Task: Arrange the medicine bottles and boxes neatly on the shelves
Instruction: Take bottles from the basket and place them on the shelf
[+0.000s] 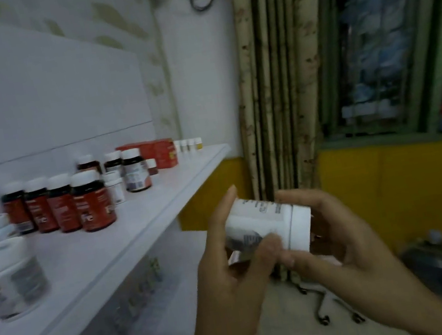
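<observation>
Holding the white bottle [260, 219] crosswise in both grips: left hand [231, 271] curled round the base, right hand [339, 235] round the cap end. Not yet on the shelf [127, 241], just right of its edge (left hand nearer). Probably needs uprighting first.

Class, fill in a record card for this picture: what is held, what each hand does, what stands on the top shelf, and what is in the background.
Held: white bottle, lying on its side, cap toward the right
Left hand: grips the base end, thumb on the label
Right hand: grips the cap end
Shelf: row of red-label bottles, red boxes, vials at the far end, white jars at the near end
Background: curtain, barred window
</observation>
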Motion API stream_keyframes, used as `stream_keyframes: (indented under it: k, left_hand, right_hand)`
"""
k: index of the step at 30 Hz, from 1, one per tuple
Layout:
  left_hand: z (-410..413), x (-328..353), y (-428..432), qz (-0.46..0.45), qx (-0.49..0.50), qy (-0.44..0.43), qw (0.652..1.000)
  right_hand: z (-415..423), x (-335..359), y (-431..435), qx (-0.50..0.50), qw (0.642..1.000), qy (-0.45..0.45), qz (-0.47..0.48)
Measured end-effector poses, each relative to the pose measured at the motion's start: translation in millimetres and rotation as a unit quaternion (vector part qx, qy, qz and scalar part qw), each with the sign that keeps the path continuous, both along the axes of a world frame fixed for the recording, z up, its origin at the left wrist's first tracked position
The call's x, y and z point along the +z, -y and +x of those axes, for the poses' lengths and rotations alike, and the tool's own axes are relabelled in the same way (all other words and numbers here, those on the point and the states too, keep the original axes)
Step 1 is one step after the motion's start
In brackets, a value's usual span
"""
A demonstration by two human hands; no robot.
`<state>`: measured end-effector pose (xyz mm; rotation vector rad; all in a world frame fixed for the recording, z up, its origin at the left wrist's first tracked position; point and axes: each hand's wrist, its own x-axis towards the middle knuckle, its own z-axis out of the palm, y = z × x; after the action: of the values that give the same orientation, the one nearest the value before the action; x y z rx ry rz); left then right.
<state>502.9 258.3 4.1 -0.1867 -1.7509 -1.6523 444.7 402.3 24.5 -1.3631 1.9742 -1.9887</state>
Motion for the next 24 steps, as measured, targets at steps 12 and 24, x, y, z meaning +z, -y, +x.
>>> stream_keyframes:
  k: [12,24]
  left_hand:
    - [-124,-145,-130,0.056,-0.159,0.259,0.951]
    - [-225,-245,-229,0.129,-0.147,0.497,0.845]
  right_hand:
    - [-87,-168,-139,-0.191,0.956,0.219,0.039]
    - [-180,-260,-234,-0.203,0.861,0.459,0.087]
